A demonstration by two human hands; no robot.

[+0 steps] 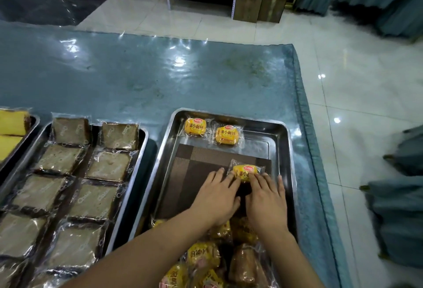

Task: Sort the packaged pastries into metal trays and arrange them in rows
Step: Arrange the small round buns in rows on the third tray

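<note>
Over the metal tray point(288, 150), both hands' straight, slightly spread fingers point(256, 179) touch one yellow bun packet point(246, 171).

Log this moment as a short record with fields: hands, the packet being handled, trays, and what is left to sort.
left hand: fingers straight, touching the yellow packet
right hand: fingers straight, touching the same packet
right tray: brown mat inside; two yellow packets side by side at the far end
middle tray: brown cake slices in two columns
unsorted pile: yellow packets heaped at the near end of the right tray
</note>
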